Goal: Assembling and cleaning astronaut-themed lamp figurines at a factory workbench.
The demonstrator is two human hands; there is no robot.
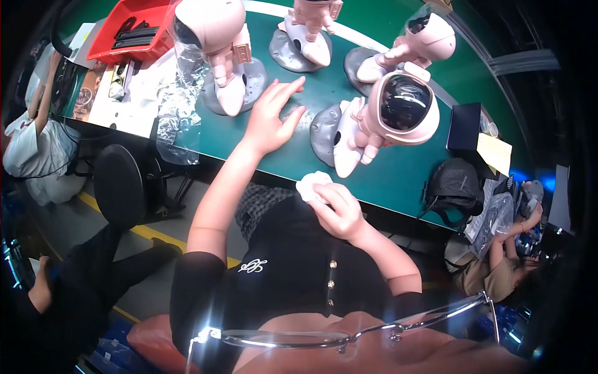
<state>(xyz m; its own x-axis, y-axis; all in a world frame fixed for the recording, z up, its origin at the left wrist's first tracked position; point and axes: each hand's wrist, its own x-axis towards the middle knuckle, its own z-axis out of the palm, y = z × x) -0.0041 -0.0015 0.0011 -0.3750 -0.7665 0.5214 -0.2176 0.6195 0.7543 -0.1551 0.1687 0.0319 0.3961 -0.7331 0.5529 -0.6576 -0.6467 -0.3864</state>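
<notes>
My left hand (273, 119) reaches over the green tabletop with its fingers apart and holds nothing. A pale pink astronaut figurine (218, 28) on a grey, moon-like base stands just beyond it. Near the table's front edge, my right hand (339, 210) pinches a crumpled white cloth (313, 186). Right of my left hand, the nearest astronaut figurine (405, 106) has a black glossy visor and leans to the right in this view; neither hand touches it. Two more figurines, one at the back middle (305, 37) and one at the back right (430, 37), stand on similar grey bases.
A red bin (134, 9) with black parts sits at the back left, beside clear plastic wrapping (177, 134). To the right are a black bag (453, 187) and a dark box (464, 128). Other people work at both sides; a black round stool (118, 187) stands at left.
</notes>
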